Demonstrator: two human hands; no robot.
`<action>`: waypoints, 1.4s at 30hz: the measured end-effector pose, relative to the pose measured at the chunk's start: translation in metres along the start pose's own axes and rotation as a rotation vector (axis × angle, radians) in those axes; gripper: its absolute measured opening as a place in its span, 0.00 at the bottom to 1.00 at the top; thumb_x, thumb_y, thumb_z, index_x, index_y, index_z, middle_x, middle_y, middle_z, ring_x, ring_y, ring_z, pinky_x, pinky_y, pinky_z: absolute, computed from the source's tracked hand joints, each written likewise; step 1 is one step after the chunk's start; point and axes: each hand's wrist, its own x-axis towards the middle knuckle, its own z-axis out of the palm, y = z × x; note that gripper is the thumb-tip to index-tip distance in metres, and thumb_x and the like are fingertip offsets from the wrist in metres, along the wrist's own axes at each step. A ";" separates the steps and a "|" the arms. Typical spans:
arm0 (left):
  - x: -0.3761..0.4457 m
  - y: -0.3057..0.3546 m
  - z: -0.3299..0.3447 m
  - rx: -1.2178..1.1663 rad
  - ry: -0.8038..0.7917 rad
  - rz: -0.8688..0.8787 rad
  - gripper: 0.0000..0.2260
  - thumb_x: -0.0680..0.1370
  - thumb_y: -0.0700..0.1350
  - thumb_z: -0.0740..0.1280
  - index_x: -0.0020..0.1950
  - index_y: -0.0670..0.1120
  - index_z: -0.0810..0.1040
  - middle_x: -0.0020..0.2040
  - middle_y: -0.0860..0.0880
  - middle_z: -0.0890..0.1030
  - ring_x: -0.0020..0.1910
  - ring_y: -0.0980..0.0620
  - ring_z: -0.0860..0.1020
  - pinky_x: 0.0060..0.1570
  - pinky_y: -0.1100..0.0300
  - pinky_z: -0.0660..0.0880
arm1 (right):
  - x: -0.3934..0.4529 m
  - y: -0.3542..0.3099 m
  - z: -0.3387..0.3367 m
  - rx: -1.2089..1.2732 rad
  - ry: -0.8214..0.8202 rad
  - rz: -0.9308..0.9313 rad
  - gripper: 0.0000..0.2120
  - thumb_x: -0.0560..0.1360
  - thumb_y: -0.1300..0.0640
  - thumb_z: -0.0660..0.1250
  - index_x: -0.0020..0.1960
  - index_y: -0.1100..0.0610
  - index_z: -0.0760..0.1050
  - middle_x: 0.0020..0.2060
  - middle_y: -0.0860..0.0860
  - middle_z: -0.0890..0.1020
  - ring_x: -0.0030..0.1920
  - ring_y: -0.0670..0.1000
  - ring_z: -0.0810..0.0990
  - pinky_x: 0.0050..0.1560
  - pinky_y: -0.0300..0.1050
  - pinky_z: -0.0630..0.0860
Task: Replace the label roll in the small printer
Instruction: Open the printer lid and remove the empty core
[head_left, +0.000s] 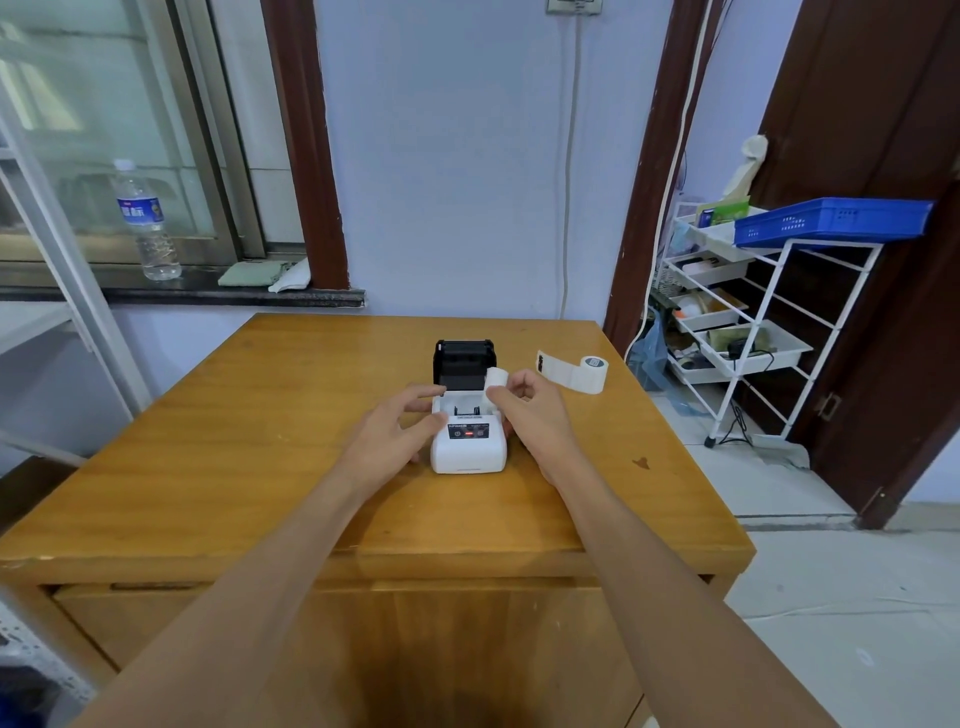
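Two hands working at the printer, sitting mid-table with its black lid standing open behind the paper bay. Left hand resting against the printer's left side, thumb lying across the front edge near the panel, fingers reaching along the bay's left rim; looking curled round the body, though the far fingertips are partly hidden. Right hand pinching a small white roll between thumb and fingers, holding it just above the bay's right edge, beside the lid. Right palm and wrist covering the printer's right flank, blocking any view of that side. A red light glowing on the front panel.

Second roll lying on the table to the right of the printer, well apart from it, a strip of labels trailing out toward the left with a dark mark at its end. Bottle standing on the sill at far left, folded cloths lying beside it. White rack standing on the floor right of the table, trays holding mixed clutter, a blue tray sitting on top. Cable hanging down the wall behind the table.
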 end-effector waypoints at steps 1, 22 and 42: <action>0.000 0.000 0.000 -0.008 -0.001 0.001 0.17 0.82 0.54 0.68 0.71 0.62 0.76 0.61 0.60 0.81 0.37 0.54 0.81 0.42 0.60 0.80 | 0.000 0.000 0.000 0.000 0.009 0.002 0.07 0.74 0.48 0.74 0.44 0.50 0.78 0.42 0.49 0.83 0.43 0.51 0.81 0.54 0.61 0.83; 0.001 0.000 -0.003 -0.114 0.013 -0.004 0.19 0.81 0.52 0.72 0.71 0.59 0.77 0.60 0.60 0.82 0.30 0.58 0.79 0.41 0.60 0.82 | 0.010 0.015 -0.068 -0.594 0.029 -0.062 0.06 0.79 0.50 0.72 0.53 0.51 0.82 0.30 0.46 0.78 0.31 0.48 0.76 0.34 0.45 0.69; -0.002 0.000 0.000 -0.091 0.050 -0.047 0.21 0.80 0.55 0.71 0.72 0.55 0.74 0.64 0.53 0.83 0.34 0.51 0.81 0.40 0.61 0.75 | 0.001 0.022 -0.079 -0.577 0.010 0.001 0.11 0.77 0.46 0.74 0.56 0.49 0.82 0.34 0.45 0.81 0.37 0.48 0.79 0.36 0.45 0.71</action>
